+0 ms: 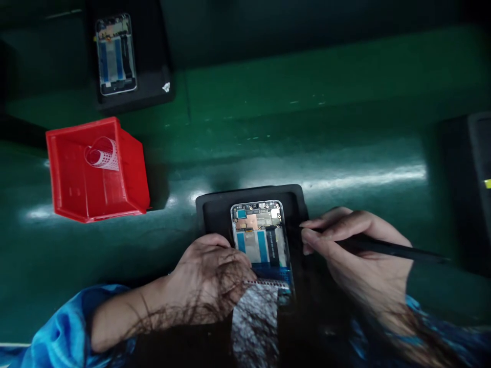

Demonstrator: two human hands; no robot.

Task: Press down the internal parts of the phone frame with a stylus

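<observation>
Green workbench matting spreads under a black fixture tray [215,204] holding an opened phone frame [261,232], thin and fragile, best steadied by its edges. Left hand [209,278] rests curled against its near-left side, grasping nothing clearly; right hand [356,245] pinches a black stylus [399,249] just right of it.
</observation>
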